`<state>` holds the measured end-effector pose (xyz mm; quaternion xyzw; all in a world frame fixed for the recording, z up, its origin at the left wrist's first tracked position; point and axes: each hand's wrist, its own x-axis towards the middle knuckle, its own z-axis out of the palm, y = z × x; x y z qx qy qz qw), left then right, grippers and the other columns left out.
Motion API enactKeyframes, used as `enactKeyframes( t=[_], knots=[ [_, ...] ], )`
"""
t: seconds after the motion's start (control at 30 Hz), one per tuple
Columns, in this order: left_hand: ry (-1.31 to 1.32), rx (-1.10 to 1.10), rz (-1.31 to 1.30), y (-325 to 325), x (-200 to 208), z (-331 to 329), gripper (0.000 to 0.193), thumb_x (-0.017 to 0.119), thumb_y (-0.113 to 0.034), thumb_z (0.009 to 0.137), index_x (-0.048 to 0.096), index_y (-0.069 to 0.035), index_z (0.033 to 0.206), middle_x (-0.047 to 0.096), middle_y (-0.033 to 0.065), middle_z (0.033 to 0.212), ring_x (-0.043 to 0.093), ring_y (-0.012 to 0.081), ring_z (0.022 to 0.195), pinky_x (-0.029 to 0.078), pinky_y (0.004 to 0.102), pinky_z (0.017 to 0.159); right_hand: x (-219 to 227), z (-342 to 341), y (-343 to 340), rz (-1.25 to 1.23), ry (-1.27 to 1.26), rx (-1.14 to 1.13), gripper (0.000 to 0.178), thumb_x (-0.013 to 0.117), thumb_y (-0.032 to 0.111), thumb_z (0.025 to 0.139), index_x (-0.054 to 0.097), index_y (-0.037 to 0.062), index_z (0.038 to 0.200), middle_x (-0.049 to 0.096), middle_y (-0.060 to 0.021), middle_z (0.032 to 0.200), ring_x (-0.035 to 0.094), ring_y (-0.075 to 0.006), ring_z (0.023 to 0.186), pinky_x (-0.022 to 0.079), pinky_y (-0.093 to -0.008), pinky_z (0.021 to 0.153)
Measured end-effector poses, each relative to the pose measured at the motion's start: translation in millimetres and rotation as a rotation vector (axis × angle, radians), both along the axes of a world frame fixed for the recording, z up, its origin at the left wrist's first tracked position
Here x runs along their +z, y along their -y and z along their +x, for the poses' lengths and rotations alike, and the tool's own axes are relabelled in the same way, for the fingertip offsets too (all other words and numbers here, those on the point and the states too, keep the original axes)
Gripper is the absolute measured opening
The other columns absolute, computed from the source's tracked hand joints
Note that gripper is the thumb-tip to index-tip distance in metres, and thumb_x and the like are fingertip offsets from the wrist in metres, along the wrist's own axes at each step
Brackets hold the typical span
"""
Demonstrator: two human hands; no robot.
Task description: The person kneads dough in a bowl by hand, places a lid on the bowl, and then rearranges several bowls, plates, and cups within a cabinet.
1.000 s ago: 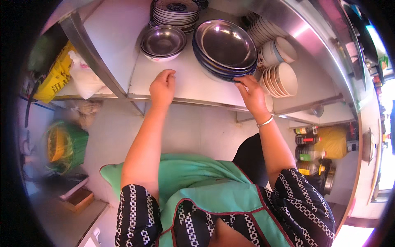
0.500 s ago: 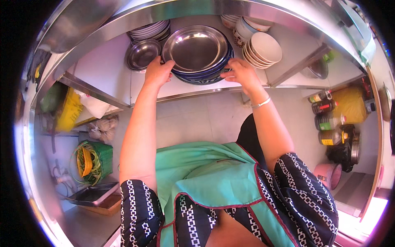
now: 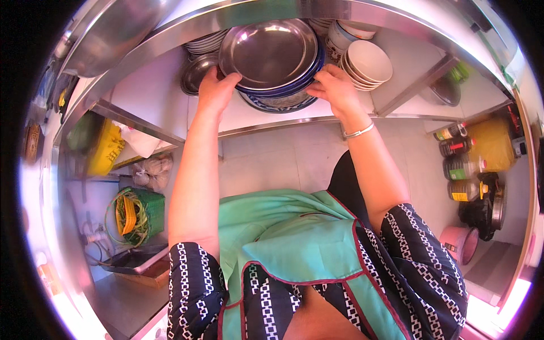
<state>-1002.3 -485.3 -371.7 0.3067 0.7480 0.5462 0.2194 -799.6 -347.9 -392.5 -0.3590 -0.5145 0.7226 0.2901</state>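
A wide steel plate [image 3: 268, 54] tops a stack of blue-rimmed plates [image 3: 272, 92] at the front of a metal-edged shelf. On the stack's left edge, my left hand [image 3: 217, 93] is closed, with its thumb along the steel plate's rim. Opposite it, my right hand [image 3: 335, 90] pinches the right edge, fingers partly under the plates. Below, a blue-patterned plate [image 3: 277, 103] shows more of its face, and the upper plates look raised at the front. My left hand is close to a small steel bowl [image 3: 194, 73]; the undersides of the held plates are hidden.
White bowls [image 3: 369, 61] are stacked right of my right hand, with more bowls behind. Other plates [image 3: 205, 42] stand at the back left. A steel edge [image 3: 272, 123] runs along the shelf front. Bottles [image 3: 456, 168] line the right; a green basket [image 3: 148, 215] stands left.
The upper plates have shifted up and back in view, both hands still at their edges. More of the patterned plate beneath shows. The whole view has shifted slightly.
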Motion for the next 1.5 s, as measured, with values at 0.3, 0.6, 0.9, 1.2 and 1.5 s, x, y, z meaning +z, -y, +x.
enactKeyframes(
  t=[0.3, 0.6, 0.9, 1.2, 1.5],
  knots=[
    [0.881, 0.1, 0.149, 88, -13, -15, 0.016, 0.055, -0.008, 0.079, 0.055, -0.001, 0.093, 0.063, 0.0138, 0.092, 0.063, 0.0288, 0.083, 0.055, 0.0463, 0.077, 20, -12, 20, 0.362, 0.082, 0.254, 0.029, 0.061, 0.024, 0.085, 0.059, -0.0006, 0.101, 0.062, -0.0108, 0.093, 0.063, -0.0187, 0.081, 0.053, -0.0328, 0.069],
    [0.867, 0.211, 0.169, 101, -25, -23, 0.012, 0.052, -0.006, 0.08, 0.054, 0.002, 0.089, 0.06, 0.0175, 0.091, 0.063, 0.0308, 0.084, 0.056, 0.0465, 0.078, -14, -18, -70, 1.303, 1.184, 0.165, 0.033, 0.063, 0.032, 0.079, 0.066, 0.0025, 0.092, 0.063, -0.0205, 0.098, 0.063, -0.0314, 0.095, 0.053, -0.0419, 0.073],
    [0.848, 0.208, 0.221, 96, -15, -29, 0.016, 0.049, -0.003, 0.081, 0.05, 0.004, 0.095, 0.058, 0.0207, 0.101, 0.06, 0.0337, 0.094, 0.054, 0.049, 0.086, -8, -35, -75, 1.299, 1.196, 0.076, 0.036, 0.065, 0.031, 0.077, 0.064, 0.005, 0.103, 0.064, -0.0176, 0.107, 0.062, -0.0316, 0.099, 0.052, -0.0419, 0.08],
    [0.83, 0.254, 0.246, 113, -24, -36, 0.018, 0.049, -0.004, 0.081, 0.051, 0.005, 0.096, 0.059, 0.0188, 0.098, 0.061, 0.0308, 0.091, 0.055, 0.0466, 0.082, -15, -33, -75, 1.293, 1.152, 0.224, 0.034, 0.061, 0.023, 0.076, 0.064, 0.002, 0.103, 0.064, -0.0195, 0.105, 0.062, -0.0335, 0.099, 0.051, -0.0422, 0.082],
    [0.865, 0.228, 0.265, 107, -25, -40, 0.011, 0.049, -0.004, 0.083, 0.049, 0.004, 0.089, 0.056, 0.0207, 0.1, 0.059, 0.0343, 0.094, 0.053, 0.0506, 0.086, -8, -37, -86, 0.689, 0.789, 0.277, 0.032, 0.048, 0.018, 0.08, 0.062, -0.0085, 0.092, 0.064, -0.0251, 0.096, 0.068, -0.0329, 0.075, 0.055, -0.04, 0.068]
  ],
)
